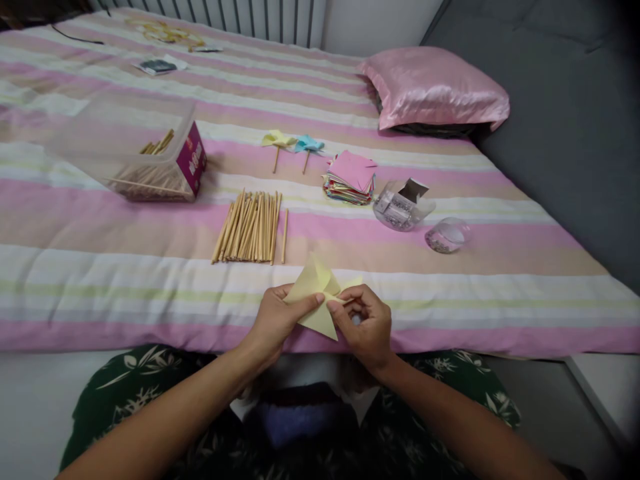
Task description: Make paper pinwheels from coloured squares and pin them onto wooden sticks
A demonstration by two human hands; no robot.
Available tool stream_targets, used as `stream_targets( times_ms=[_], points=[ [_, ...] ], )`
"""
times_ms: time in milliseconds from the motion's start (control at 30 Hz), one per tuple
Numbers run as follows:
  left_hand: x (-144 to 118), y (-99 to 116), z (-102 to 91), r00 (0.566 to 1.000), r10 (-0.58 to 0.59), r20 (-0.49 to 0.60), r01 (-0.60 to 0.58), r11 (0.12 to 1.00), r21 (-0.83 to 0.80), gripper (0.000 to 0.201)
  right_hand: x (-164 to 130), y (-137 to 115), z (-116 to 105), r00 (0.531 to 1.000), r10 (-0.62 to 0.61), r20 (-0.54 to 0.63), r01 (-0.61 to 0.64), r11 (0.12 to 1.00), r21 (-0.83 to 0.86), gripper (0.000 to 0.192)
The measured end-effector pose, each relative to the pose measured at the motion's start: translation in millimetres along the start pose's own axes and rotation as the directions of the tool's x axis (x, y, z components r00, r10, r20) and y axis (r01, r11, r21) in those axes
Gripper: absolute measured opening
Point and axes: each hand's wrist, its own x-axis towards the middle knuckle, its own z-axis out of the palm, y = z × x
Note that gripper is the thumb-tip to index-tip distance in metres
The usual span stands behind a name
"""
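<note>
We observe the left hand (pixel 273 321) pinching a partly folded yellow paper (pixel 318 321) between thumb and fingers, above the striped bedcover's (pixel 150 290) near edge. The right hand (pixel 369 328) pinches the paper's right side with thumb and fingertips; beyond, we record wooden sticks (pixel 250 230) and a paper stack (pixel 351 171).

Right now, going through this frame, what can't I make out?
Head view, hidden: most of the left hand's fingers, behind the yellow paper.
Head view, covered: the faces of the lower sheets in the paper stack, under the pink top sheet.
Head view, too small: what the tiny pieces in the small clear tub are.
Head view, blurred: the exact form of the yellow tangle far off.
</note>
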Motion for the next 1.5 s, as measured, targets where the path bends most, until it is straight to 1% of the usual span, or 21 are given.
stream_targets(
  times_ms=[33,133,233,300,400,533,600,700,767,800,900,967,1067,1200,1267,1367,1433,1500],
  points=[
    [0,0,-0.2,1.0,0.002,0.014,-0.002,1.0,-0.016,0.021,0,0,0,1.0,0.008,-0.007,-0.008,1.0,0.024,0.02],
    [1,1,-0.4,0.998,0.01,0.065,-0.008,0.999,-0.033,0.026,3,-3,1,0.999,0.049,-0.015,-0.046,0.988,0.147,0.047],
    [2,0,-0.3,0.997,0.018,0.078,-0.016,1.0,-0.022,0.026,7,-5,1,0.995,0.094,0.037,-0.101,0.956,0.276,0.067],
    [2,-2,0.0,0.998,0.024,0.059,-0.023,1.0,-0.006,0.024,10,-5,1,0.988,0.13,0.082,-0.15,0.927,0.343,0.072],
    [2,-6,0.9,0.999,0.019,0.034,-0.02,0.999,0.032,0.022,11,-4,1,0.976,0.171,0.135,-0.212,0.888,0.407,0.071],
    [2,-5,0.3,0.999,-0.001,0.039,-0.002,0.997,0.081,0.024,14,0,-2,0.961,0.227,0.16,-0.273,0.878,0.393,0.065],
    [3,0,-2.2,0.995,-0.03,0.094,0.024,0.997,0.067,0.026,19,1,-7,0.947,0.271,0.174,-0.319,0.869,0.379,0.066],
    [3,12,-7.4,0.969,-0.071,0.238,0.063,0.997,0.038,0.026,28,0,-16,0.902,0.355,0.245,-0.426,0.824,0.373,0.066],
    [4,17,-9.5,0.954,-0.092,0.285,0.077,0.995,0.064,0.025,34,-1,-22,0.864,0.395,0.313,-0.49,0.803,0.339,0.066],
    [4,18,-9.7,0.95,-0.107,0.292,0.086,0.993,0.084,0.024,35,-2,-23,0.845,0.405,0.349,-0.513,0.798,0.316,0.068],
    [3,14,-7.4,0.956,-0.138,0.257,0.102,0.984,0.147,0.025,37,-6,-25,0.803,0.404,0.438,-0.547,0.791,0.273,0.071],
    [3,9,-5.3,0.97,-0.133,0.206,0.098,0.98,0.173,0.025,36,-7,-24,0.796,0.387,0.465,-0.543,0.796,0.267,0.072],
    [3,4,-4.0,0.978,-0.124,0.168,0.093,0.979,0.183,0.023,34,-6,-22,0.789,0.348,0.506,-0.523,0.813,0.256,0.072],
    [4,4,-4.0,0.982,-0.112,0.149,0.08,0.975,0.208,0.021,33,-5,-21,0.784,0.328,0.527,-0.504,0.831,0.234,0.071],
    [3,5,-3.5,0.985,-0.106,0.138,0.076,0.976,0.206,0.021,33,-4,-20,0.793,0.314,0.522,-0.488,0.84,0.236,0.071],
    [3,3,-2.5,0.989,-0.103,0.11,0.084,0.983,0.162,0.021,33,-4,-19,0.81,0.283,0.513,-0.457,0.853,0.251,0.071],
    [4,1,-2.4,0.994,-0.087,0.07,0.079,0.991,0.107,0.023,34,-3,-20,0.843,0.256,0.473,-0.411,0.874,0.258,0.07],
    [5,1,-3.2,0.999,-0.046,0.015,0.045,0.998,0.039,0.023,35,-2,-23,0.91,0.199,0.365,-0.301,0.921,0.249,0.064]
  ],
)
